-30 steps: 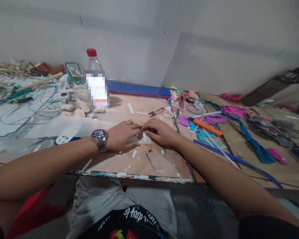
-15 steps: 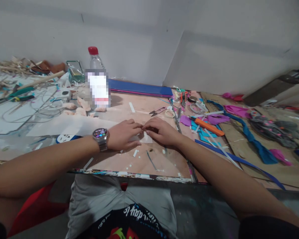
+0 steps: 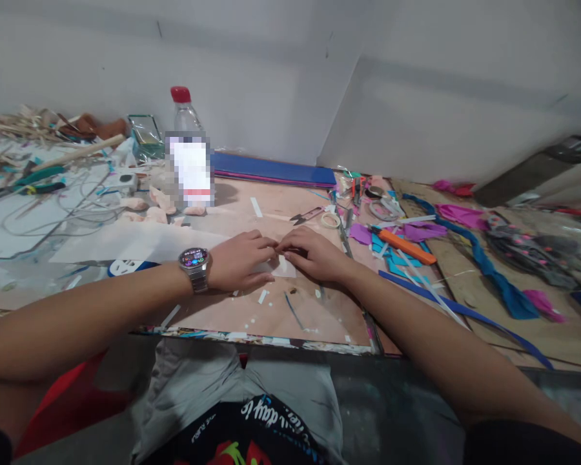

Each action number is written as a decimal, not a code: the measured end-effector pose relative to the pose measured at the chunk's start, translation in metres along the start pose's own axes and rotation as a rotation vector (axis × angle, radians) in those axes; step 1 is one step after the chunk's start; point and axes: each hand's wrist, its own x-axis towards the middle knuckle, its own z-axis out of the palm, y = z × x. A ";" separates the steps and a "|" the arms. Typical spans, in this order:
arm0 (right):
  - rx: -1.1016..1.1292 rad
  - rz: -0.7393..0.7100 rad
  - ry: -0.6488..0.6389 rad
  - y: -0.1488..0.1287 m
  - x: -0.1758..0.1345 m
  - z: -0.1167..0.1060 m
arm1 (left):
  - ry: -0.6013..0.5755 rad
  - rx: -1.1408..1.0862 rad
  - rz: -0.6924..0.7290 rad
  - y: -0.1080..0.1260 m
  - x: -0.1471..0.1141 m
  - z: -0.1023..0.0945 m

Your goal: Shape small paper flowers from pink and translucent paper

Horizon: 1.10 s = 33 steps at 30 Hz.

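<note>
Pliers (image 3: 43, 175): well to the left of both hands, beyond the left forearm.
Sheet (image 3: 135, 239): white, left of the left hand and beyond its forearm; its long axis runs left to right, its right end passing out of sight at that hand.
Left hand (image 3: 239, 261): palm down, fingers pointing right, thumb spread from them toward the body; fingertips meet the right hand's, and whether they pinch anything is hidden.
Paper (image 3: 285, 268): white, on the tabletop (image 3: 275, 323) between the hands, just on the body side of their meeting fingertips; its visible part runs roughly left to right, its left end covered. Whether it joins the sheet can't be seen.
Right hand (image 3: 317, 255): nearer to the paper's visible end, thumb lying over its edge; fingers curl left toward the thumb, but whether they grip is unclear.
Snips (image 3: 310, 214): just beyond the right hand, long axis slanting.
Tape (image 3: 330, 221): a ring beyond the right hand, beside the snips.
Cutter (image 3: 407, 247): orange, right of the right hand, pointing away and left.
</note>
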 end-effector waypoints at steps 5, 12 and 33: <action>-0.013 -0.005 -0.008 -0.001 0.000 0.000 | 0.007 0.009 0.005 0.000 0.000 0.000; -0.008 -0.004 -0.007 -0.002 0.000 -0.001 | 0.001 0.016 0.004 0.000 0.001 -0.001; -0.021 -0.040 -0.005 -0.001 0.002 0.001 | -0.012 0.041 0.005 0.000 0.000 0.001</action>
